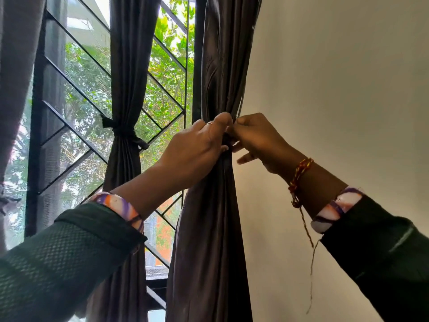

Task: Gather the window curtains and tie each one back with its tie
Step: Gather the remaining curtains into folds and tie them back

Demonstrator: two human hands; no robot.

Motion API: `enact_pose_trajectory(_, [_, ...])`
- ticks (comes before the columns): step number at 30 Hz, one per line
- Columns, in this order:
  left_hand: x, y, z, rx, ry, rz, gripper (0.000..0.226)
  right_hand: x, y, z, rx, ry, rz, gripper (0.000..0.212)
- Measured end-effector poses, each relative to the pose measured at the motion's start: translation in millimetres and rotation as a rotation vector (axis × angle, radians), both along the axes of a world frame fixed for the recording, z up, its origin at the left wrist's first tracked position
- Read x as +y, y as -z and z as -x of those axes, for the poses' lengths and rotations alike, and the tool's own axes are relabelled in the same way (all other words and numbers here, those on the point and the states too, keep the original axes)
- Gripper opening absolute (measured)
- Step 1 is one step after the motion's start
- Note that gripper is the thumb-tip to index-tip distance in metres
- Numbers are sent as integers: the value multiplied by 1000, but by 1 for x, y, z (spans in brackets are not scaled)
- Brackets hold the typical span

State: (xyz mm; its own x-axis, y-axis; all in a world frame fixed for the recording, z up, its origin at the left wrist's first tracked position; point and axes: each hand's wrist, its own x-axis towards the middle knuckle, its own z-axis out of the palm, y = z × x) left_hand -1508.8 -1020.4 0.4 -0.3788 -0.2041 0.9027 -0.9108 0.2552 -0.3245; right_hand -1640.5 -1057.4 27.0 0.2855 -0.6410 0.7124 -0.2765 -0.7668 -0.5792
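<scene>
Hands are raised in front of the right curtain [216,66], which hangs at the right edge of the window, just beside the pale wall [336,77]. This dark curtain is gathered into a narrow bunch at the level of the hands, and it spreads wider again below them. The left hand [197,145] is placed on the left side of the bunch, with the fingers curled around the fabric and the thumb pressed toward the front. The right hand [257,138] is placed on the right side, with the fingertips pinched together at the same narrow point, touching the fingers of the left hand. A small dark piece, probably the tie [227,141], is seen between the two hands, but most of it is hidden, so it cannot be told how far it is knotted. A ring is worn on the left hand, and a red and yellow thread bracelet [299,175] is worn on the right wrist, with its loose end hanging down. Dark sleeves with coloured cuffs cover both forearms.

To the left, the middle curtain [126,66] is already gathered and held by its own tie [123,133] at about the same height. A part of a third curtain [16,66] is seen at the far left edge. Behind the curtains, a black window grille [76,73] with diagonal bars is seen, and green leaves are visible through it.
</scene>
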Motion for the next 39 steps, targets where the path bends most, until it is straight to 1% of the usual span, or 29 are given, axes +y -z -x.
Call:
enact_pose_trajectory(2, [-4, 1, -4, -161, -185, 181, 28, 3, -3, -2, -2, -18, -53, 23])
enact_pose_trajectory(4, [-11, 1, -11, -260, -342, 314, 20, 4, -7, -1, 30, -22, -77, 16])
enact_pose_trajectory(5, [-13, 1, -15, -293, -372, 361, 17, 5, -8, -1, 39, -30, -83, 14])
enact_pose_trajectory(7, [-13, 0, -17, -314, -416, 368, 14, 7, -7, -2, 29, -65, -105, 14])
enact_pose_trajectory(8, [-11, 1, -15, -275, -442, 317, 11, 8, -4, -2, -2, -96, -123, 9])
enact_pose_trajectory(9, [-8, 1, -12, -189, -442, 216, 11, 9, 1, -3, -43, -122, -137, 2])
enact_pose_trajectory(11, [-6, -3, -7, 110, -361, -105, 21, 9, 15, -5, -104, -182, -189, 16])
enact_pose_trajectory(12, [-8, -7, -8, 258, -281, -296, 25, 10, 23, -6, -113, -235, -227, 20])
enact_pose_trajectory(13, [-8, -13, -10, 374, -167, -489, 29, 11, 32, -8, -111, -277, -260, 23])
enact_pose_trajectory(14, [-8, -19, -12, 460, -43, -642, 32, 10, 39, -10, -111, -306, -278, 25])
enact_pose_trajectory(16, [-4, -29, -16, 535, 113, -824, 36, 8, 47, -11, -169, -311, -261, 26])
enact_pose_trajectory(18, [0, -35, -17, 529, 154, -906, 44, 6, 49, -13, -237, -310, -218, 26])
enact_pose_trajectory(21, [3, -39, -15, 526, 175, -924, 50, 10, 50, -15, -256, -299, -174, 31])
enact_pose_trajectory(26, [7, -36, -23, 551, 294, -961, 50, 10, 49, -17, -221, -272, -130, 25])
enact_pose_trajectory(29, [7, -32, -26, 528, 283, -915, 50, 7, 49, -20, -196, -240, -110, 16])
enact_pose_trajectory(32, [6, -29, -25, 535, 263, -867, 52, 4, 51, -23, -172, -224, -85, 14])
enact_pose_trajectory(35, [1, -22, -24, 568, 300, -799, 48, 2, 50, -21, -148, -167, -45, 23])
enact_pose_trajectory(39, [-13, -4, -17, 649, 419, -670, 43, 1, 45, -14, 10, -15, 27, 26])
